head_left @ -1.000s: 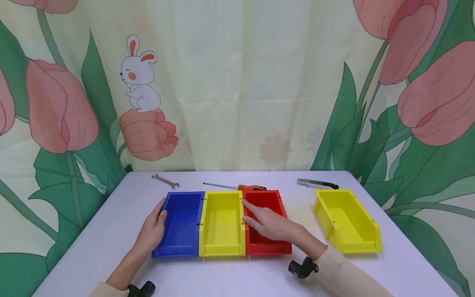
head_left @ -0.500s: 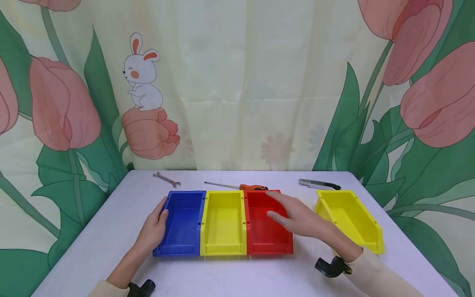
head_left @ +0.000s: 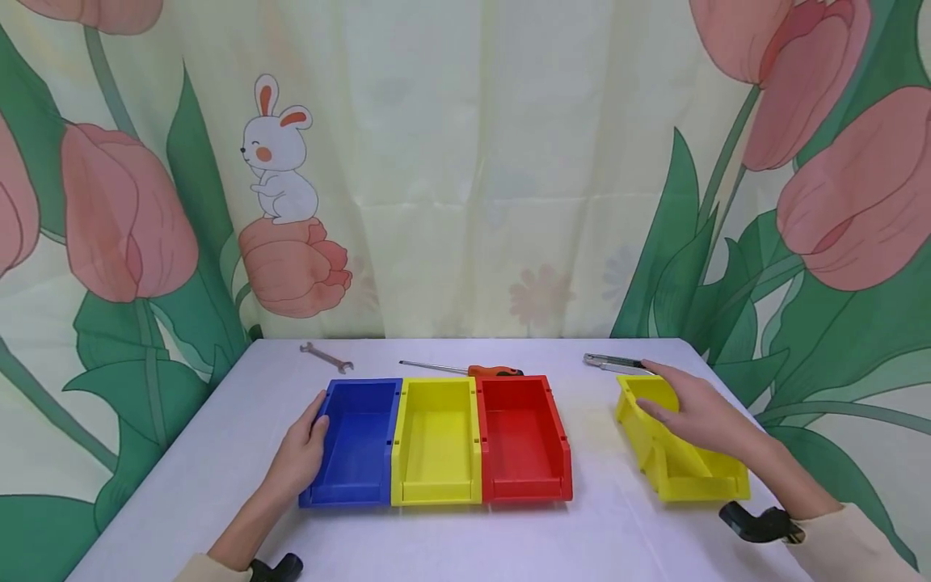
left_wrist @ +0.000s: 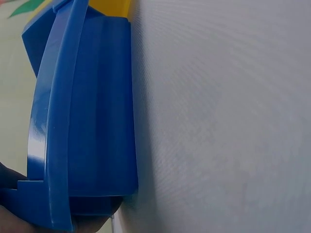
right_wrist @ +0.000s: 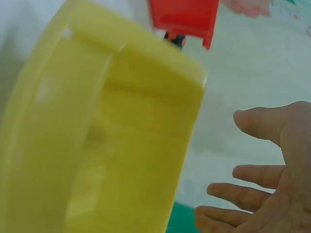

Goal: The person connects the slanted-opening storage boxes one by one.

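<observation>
A blue storage bin (head_left: 358, 440), a yellow bin (head_left: 436, 440) and a red bin (head_left: 525, 440) stand side by side, touching, on the table. My left hand (head_left: 300, 453) grips the blue bin at its left side; the left wrist view has fingers around the end of its blue wall (left_wrist: 102, 111), partly hidden. My right hand (head_left: 698, 408) hovers over a second yellow bin (head_left: 701, 489), set apart at the right. Its thumb and fingers are spread with nothing between them. The right wrist view puts that hand beside the yellow bin (right_wrist: 141, 126), with a gap showing.
Along the back lie a wrench (head_left: 326, 357), a screwdriver with an orange handle (head_left: 494, 371) and a utility knife (head_left: 618, 362), partly behind my right hand. A printed curtain (head_left: 465, 162) hangs behind the white table (head_left: 436, 550).
My right hand has left the red bin and moved right to above the separate yellow bin. My left hand stays at the blue bin, and the bins look unmoved.
</observation>
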`<state>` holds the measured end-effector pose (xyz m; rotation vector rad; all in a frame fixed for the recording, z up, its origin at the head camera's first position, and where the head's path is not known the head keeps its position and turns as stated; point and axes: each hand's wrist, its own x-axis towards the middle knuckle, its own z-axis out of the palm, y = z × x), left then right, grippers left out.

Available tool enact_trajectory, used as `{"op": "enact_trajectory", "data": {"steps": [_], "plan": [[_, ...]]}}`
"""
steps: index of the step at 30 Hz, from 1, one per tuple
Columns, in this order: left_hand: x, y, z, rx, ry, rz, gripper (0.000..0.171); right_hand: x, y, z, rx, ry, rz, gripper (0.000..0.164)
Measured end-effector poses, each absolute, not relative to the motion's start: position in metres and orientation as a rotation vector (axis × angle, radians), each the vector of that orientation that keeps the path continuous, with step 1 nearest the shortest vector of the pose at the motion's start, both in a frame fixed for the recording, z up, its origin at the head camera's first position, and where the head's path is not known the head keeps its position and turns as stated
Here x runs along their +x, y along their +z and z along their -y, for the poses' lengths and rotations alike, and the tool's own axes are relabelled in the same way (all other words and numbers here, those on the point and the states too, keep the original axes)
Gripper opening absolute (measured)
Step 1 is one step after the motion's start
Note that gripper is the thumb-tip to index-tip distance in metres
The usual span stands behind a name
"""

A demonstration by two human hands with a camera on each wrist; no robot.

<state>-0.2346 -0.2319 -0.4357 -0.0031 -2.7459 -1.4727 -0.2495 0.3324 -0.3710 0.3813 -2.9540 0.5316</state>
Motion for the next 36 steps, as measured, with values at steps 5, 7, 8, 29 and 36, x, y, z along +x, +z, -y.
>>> {"op": "enact_trajectory", "data": {"steps": [5,7,8,29,36], "plan": [[-0.234,-0.439,0.234,-0.003,-1.48,2.733,0.059,-0.245,-0.383,-0.366,0.244,0.501,2.951,0.073],[-0.234,-0.439,0.234,-0.002,-1.482,2.732,0.058,-0.244,-0.387,-0.378,0.199,0.492,2.957,0.074],[-0.234,-0.439,0.233,-0.003,-1.477,2.731,0.058,-0.243,-0.389,-0.383,0.179,0.49,2.964,0.075],[-0.236,-0.438,0.233,0.002,-1.47,2.753,0.059,-0.232,-0.432,-0.402,0.028,0.675,2.972,0.066],[-0.235,-0.437,0.233,0.005,-1.47,2.753,0.058,-0.234,-0.436,-0.404,0.019,0.721,2.949,0.063]]}}
